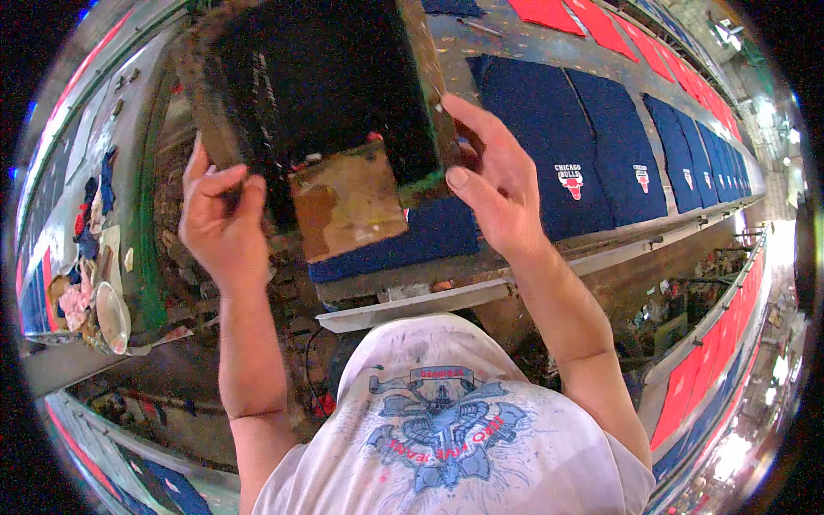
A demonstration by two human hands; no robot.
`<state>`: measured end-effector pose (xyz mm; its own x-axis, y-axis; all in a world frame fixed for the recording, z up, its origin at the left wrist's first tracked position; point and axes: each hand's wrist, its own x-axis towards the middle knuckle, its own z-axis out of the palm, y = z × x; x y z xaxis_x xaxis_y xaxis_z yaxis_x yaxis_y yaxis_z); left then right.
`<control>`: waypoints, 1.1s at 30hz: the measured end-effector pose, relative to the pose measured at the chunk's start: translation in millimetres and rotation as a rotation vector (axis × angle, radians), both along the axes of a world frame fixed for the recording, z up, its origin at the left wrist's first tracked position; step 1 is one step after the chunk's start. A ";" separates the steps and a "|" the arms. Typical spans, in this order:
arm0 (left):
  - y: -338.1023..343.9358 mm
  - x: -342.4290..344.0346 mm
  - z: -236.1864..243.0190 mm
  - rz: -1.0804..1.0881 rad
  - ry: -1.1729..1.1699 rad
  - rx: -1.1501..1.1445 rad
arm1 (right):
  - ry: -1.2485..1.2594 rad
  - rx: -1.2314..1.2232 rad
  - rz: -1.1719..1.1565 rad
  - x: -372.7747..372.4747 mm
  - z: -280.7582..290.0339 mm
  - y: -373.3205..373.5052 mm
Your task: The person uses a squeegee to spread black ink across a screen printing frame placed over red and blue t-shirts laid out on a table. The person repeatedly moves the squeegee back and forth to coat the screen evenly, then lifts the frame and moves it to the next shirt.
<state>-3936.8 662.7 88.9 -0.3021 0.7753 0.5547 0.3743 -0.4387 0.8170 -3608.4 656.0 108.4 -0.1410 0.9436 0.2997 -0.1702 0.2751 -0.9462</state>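
Note:
A dark screen-printing frame [330,77] with wooden sides is held up in front of me, tilted. Along its left side, near the lower corner, my left hand [225,219] is closed with the fingers curled at the wood. My right hand [498,176] grips the opposite side, thumb on the near face and fingers around the edge. At the lower end of the frame shows a brown, stained, flat rectangular piece [350,204]; what it is I cannot make out. Part of a navy fabric panel [403,249] lies on the table beneath, mostly hidden by the frame.
Navy panels with a small red-and-white print [592,163] lie in a row along the long table, with red panels [601,30] beyond. On the left table are rags [77,300] and a pale bowl [112,316]. A metal rail [421,302] edges my table; more red panels [704,369] lie behind at right.

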 end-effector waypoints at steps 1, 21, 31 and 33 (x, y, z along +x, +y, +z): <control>2.4 6.2 -8.5 0.000 0.018 0.004 | -0.061 0.004 -0.031 4.1 -6.3 -5.9; -55.2 58.3 -121.6 -0.135 -0.011 -0.308 | -0.340 -0.362 -0.218 36.3 -102.6 -103.5; -4.7 26.5 -63.6 -0.132 -0.086 -0.115 | -0.042 -0.063 -0.114 21.6 -68.7 -46.7; -5.2 22.5 -53.5 -0.120 -0.130 -0.136 | -0.021 -0.031 -0.096 18.2 -60.1 -37.5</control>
